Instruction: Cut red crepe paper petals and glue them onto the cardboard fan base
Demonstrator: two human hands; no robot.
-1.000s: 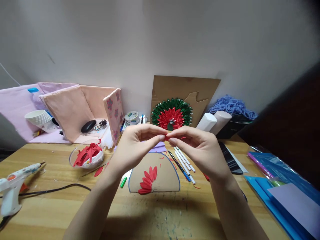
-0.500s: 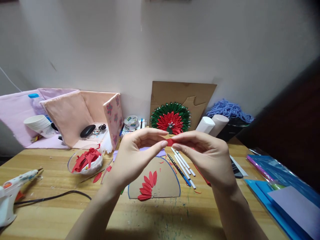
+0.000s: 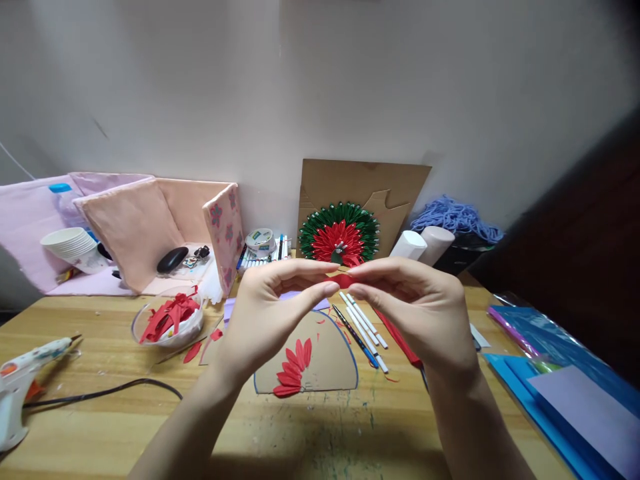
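Note:
Between my fingertips is a small piece of red paper point(image 3: 340, 281), held up above the table. My left hand point(image 3: 273, 307) pinches its left end with thumb and fingers, and my right hand point(image 3: 413, 303) pinches the right end. Below them lies a half-round cardboard piece point(image 3: 330, 360) with a blue outline. Several red petals point(image 3: 293, 370) fan out on its lower left part. A few loose red scraps lie near its upper right edge.
A clear bowl point(image 3: 137, 325) of red strips stands left, beyond a white glue gun point(image 3: 23, 387) with its black cord. Several white markers point(image 3: 367, 323) lie right of the cardboard. A red and green paper fan point(image 3: 345, 233) leans at the back. Blue folders point(image 3: 530, 387) lie right.
My hands still hold the red paper, and their fingertips have drawn slightly apart, showing more of it. The whole view has shifted a little.

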